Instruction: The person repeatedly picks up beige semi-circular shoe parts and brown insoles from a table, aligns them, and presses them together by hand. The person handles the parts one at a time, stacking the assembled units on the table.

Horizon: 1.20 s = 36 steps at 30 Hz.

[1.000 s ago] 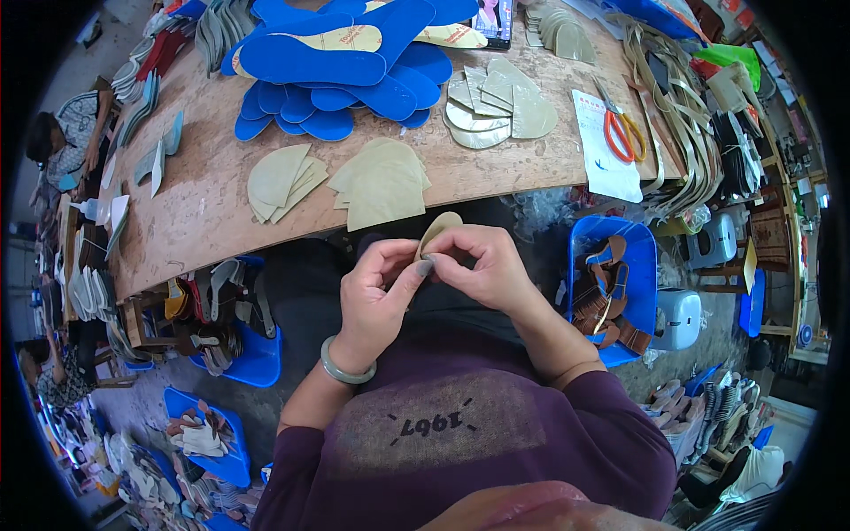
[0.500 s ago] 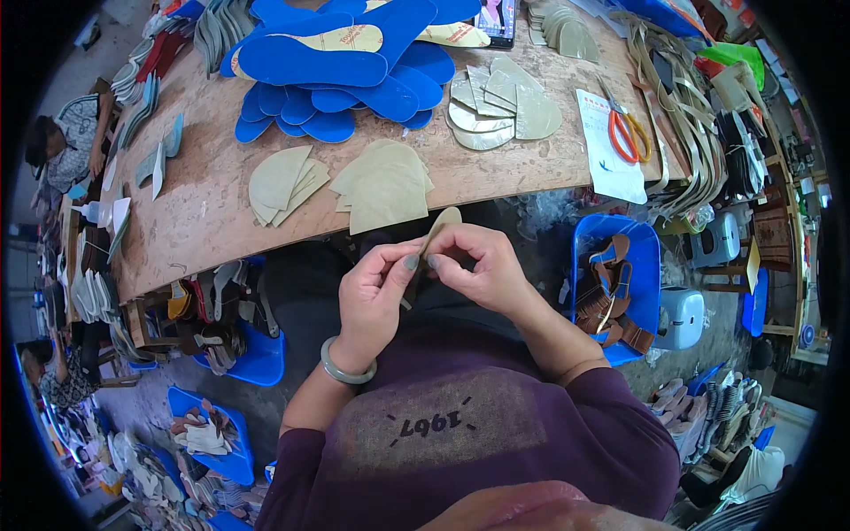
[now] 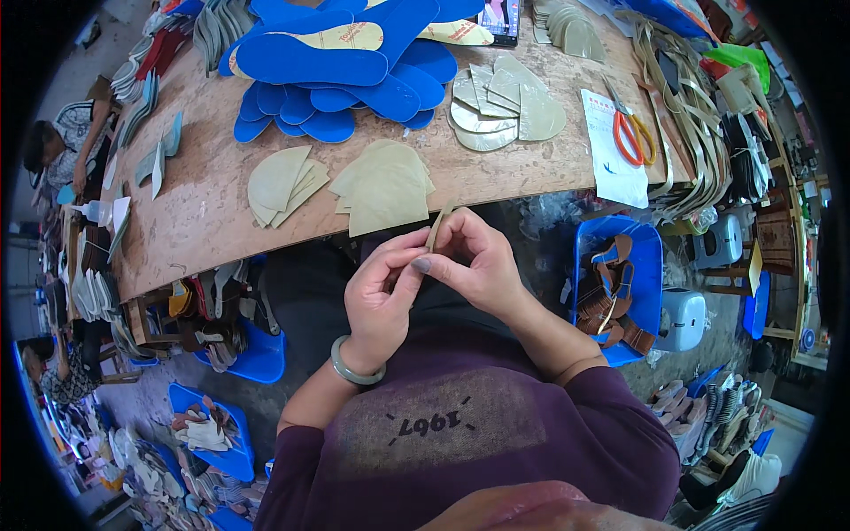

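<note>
Just off the table's near edge, my left hand (image 3: 381,288) and my right hand (image 3: 478,261) meet in front of my chest. Both pinch one thin beige leather-like piece (image 3: 437,226), seen nearly edge-on; my fingers cover its lower part. On the table just beyond lie two piles of flat beige rounded pieces, a smaller pile (image 3: 288,184) at left and a larger pile (image 3: 388,188) nearest my hands. Farther right rests a pile of shinier beige pieces (image 3: 509,102). Blue insoles (image 3: 310,60) are heaped behind the piles.
Orange-handled scissors (image 3: 632,137) lie on a white paper (image 3: 611,181) at the table's right. Beige straps (image 3: 691,106) hang over the right end. Below, a blue bin (image 3: 651,265) holds brown sandal parts. Another person (image 3: 75,142) sits at the far left.
The beige piece has turned more edge-on and sunk deeper between my fingers. My left hand has shifted slightly right, and my right fingers have curled around the piece.
</note>
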Each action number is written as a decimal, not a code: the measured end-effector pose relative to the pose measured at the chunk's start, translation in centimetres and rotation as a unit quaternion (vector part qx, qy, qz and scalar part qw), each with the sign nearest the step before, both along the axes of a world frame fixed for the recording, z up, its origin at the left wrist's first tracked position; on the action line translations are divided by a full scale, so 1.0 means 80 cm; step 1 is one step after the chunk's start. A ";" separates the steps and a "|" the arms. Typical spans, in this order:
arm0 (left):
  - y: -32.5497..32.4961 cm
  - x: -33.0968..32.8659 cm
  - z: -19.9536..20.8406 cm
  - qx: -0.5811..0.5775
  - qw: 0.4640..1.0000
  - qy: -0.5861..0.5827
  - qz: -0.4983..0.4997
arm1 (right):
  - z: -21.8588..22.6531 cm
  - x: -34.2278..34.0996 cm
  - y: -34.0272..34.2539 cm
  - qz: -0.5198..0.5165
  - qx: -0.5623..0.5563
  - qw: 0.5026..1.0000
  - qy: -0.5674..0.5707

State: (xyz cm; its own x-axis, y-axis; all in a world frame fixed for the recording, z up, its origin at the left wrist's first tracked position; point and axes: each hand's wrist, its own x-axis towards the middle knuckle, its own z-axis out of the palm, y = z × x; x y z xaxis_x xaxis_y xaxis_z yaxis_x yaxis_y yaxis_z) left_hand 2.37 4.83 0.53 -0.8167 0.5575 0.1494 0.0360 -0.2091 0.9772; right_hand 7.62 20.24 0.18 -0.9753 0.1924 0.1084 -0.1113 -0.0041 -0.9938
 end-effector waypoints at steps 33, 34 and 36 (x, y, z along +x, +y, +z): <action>-0.040 -0.002 -0.028 0.110 0.919 -0.374 -0.063 | 0.018 -0.031 0.019 0.102 0.231 0.967 0.023; -0.044 0.000 -0.027 0.078 0.924 -0.369 -0.067 | 0.011 -0.030 0.017 0.119 0.219 0.968 0.022; -0.061 0.003 -0.048 0.135 0.892 -0.425 -0.080 | 0.004 -0.021 0.001 0.053 0.248 0.960 0.121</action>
